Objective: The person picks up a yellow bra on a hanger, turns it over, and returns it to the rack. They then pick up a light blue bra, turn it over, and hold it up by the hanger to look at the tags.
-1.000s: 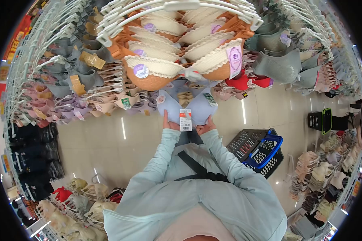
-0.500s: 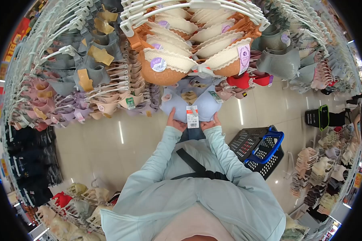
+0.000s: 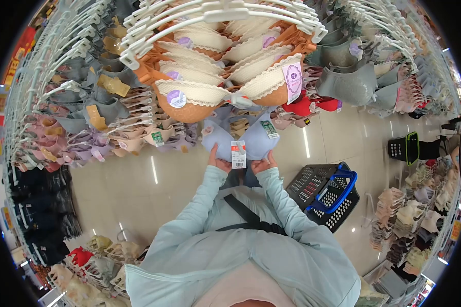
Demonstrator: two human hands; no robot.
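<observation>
One blue bra (image 3: 219, 143) spans sideways between left hand (image 3: 218, 162) and right hand (image 3: 264, 163).

Orange bras (image 3: 225, 84) on white hangers (image 3: 210, 10) crowd the upper centre and hang close over the blue bra (image 3: 217, 142), which the left hand (image 3: 217, 162) and right hand (image 3: 264, 163) grip, so there is little room upward. Racks of grey and pink bras (image 3: 87, 112) wall off the upper left, and grey bras (image 3: 351, 79) fill the upper right. Bare floor (image 3: 133, 189) lies open at centre left. A black basket (image 3: 325, 197) with blue handles stands just beside the right sleeve (image 3: 284, 202), blocking the lower right.
</observation>
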